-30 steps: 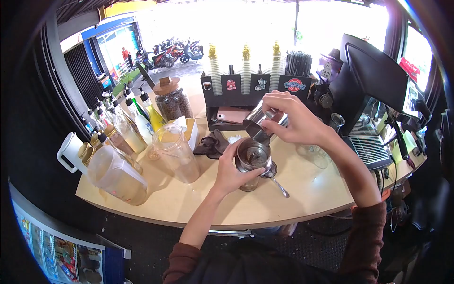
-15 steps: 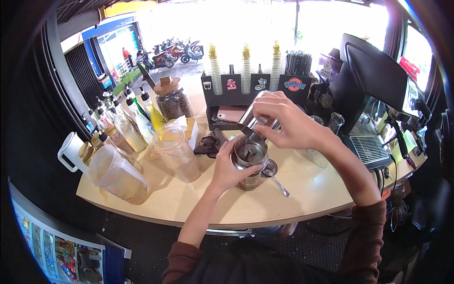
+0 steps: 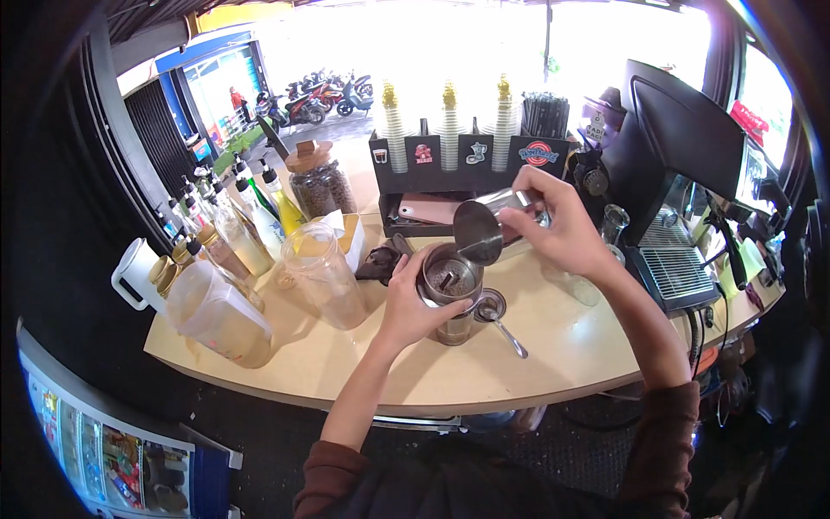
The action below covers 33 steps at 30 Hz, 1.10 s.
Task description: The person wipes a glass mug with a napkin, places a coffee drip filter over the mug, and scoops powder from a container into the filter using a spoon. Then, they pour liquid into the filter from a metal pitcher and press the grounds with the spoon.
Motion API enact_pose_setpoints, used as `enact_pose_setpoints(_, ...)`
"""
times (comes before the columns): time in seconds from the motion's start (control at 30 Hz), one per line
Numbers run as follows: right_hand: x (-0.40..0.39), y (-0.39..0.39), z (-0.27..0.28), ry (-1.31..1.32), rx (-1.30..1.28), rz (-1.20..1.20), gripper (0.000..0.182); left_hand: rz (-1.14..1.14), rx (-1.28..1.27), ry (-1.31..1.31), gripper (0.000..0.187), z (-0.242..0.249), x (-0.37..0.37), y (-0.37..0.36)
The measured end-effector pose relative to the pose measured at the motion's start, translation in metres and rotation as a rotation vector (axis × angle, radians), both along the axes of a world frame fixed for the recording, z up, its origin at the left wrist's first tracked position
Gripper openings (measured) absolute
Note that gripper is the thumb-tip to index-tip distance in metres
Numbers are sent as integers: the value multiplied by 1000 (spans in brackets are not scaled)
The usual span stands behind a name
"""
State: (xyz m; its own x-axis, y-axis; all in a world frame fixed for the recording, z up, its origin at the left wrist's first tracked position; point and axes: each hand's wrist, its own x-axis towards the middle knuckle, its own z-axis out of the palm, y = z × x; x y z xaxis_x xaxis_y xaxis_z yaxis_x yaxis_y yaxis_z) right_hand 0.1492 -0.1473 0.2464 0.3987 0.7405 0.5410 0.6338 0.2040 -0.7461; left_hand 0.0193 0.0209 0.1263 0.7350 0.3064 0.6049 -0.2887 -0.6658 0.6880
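My left hand (image 3: pixel 413 298) is wrapped around a metal coffee dripper (image 3: pixel 450 275), which sits on top of a glass (image 3: pixel 455 330). Inside the dripper a dark, wet-looking content shows with a small metal piece standing up in it. In my right hand (image 3: pixel 553 221) is a steel pitcher (image 3: pixel 478 232), tipped on its side just above and right of the dripper, its mouth facing me. I see no stream leaving it. Right beside the glass lies a round metal lid (image 3: pixel 489 301) with a spoon (image 3: pixel 507 334) resting on it.
To the left stand a clear jug (image 3: pixel 324 281), a large plastic pitcher (image 3: pixel 216 316) and several pump bottles (image 3: pixel 246 216). Behind are a jar of coffee beans (image 3: pixel 318 182) and a black cup rack (image 3: pixel 450 190) with a phone (image 3: pixel 430 208). An espresso machine (image 3: pixel 670 242) stands at right.
My right hand has drawn the steel pitcher back to the right, off the dripper, and turned its mouth toward me. My left hand stays around the dripper.
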Motion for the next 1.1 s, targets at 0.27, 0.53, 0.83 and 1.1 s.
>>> enact_pose_setpoints(0.27, 23, -24, -36, 501, 196, 10, 17, 64, 21, 13, 78, -19, 2, 0)
enact_pose_setpoints(0.53, 38, -46, -79, 765, 297, 111, 20, 37, -7, 1, 84, -28, 2, -4)
enact_pose_setpoints(0.83, 5, -51, -77, 834, 344, 163, 19, 226, -24, -256, 80, -35, -43, -14)
enact_pose_setpoints(1.1, -66, -9, -59, 785, 271, 248, 16, 836, -280, -551, 77, -35, -141, 66)
